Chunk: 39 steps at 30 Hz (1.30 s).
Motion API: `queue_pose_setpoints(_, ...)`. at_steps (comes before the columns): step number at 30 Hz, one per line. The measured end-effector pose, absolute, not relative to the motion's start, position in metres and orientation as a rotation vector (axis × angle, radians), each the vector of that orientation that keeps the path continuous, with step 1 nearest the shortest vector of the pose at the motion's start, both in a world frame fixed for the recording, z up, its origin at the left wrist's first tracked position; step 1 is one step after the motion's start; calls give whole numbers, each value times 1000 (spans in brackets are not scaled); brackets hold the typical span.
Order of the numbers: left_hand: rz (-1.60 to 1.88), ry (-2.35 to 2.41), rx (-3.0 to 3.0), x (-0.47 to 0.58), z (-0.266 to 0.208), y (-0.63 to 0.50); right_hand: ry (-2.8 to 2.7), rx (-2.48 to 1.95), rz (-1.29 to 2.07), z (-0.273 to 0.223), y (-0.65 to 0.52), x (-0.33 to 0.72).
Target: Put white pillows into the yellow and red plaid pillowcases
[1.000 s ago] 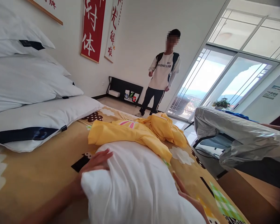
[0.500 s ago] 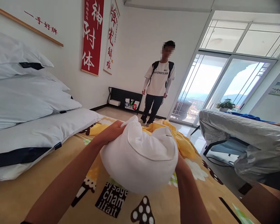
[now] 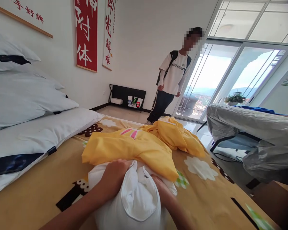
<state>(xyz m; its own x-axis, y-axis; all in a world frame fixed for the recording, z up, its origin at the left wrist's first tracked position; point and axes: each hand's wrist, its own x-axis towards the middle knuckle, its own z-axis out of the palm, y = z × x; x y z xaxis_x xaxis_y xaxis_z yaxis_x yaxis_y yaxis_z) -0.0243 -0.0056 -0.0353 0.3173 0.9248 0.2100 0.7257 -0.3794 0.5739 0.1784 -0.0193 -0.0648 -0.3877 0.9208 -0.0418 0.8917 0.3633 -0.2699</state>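
A bunched white pillow [image 3: 105, 210] lies in front of me at the bottom of the head view, its piped edge folded into a deep hollow. My left hand [image 3: 117, 174] is closed on the pillow's left side, knuckles up. On the opposite side, my right hand [image 3: 160, 187] grips it too, with the fingertips partly hidden by the fold. Just beyond both hands, and touching the pillow's far part, is a yellow cloth cover [image 3: 132, 148] with a pink and white print. A second crumpled yellow cloth [image 3: 180, 135] lies behind it to the right.
Several white pillows [image 3: 26, 99] are stacked at the left. A tan patterned sheet [image 3: 201, 198] spreads beneath everything. Beyond its far edge stands a person [image 3: 174, 73]. A plastic-covered table [image 3: 244, 124] is at the right, with a cardboard box [image 3: 276, 201] below it.
Both hands have brought the white pillow down and toward me, its sides pressed closer together. More of the yellow cloth shows. The person at the back has shifted right and leans.
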Motion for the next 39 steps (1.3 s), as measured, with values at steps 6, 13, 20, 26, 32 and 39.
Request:
queue_pose_setpoints(6,995,1036,1863,-1,-43,3,-2585,-1879,321,-63,-38,172)
queue_pose_setpoints(13,804,891,1872,-2,-46,0,-2615,-1847,274,-63,-41,173)
queue_pose_setpoints(20,788,835,1884,-1,-50,8,-2606,-1873,258,-66,-40,173)
queue_pose_setpoints(26,888,873,1747,-3,-54,11,-2338,-1845,294,-70,-46,175)
queue_pose_setpoints(32,870,849,1660,-3,-59,20,-1769,-1344,-131,-91,-101,192)
queue_pose_setpoints(39,835,846,1594,-1,-57,35,-1930,-1164,-704,-74,-136,112)
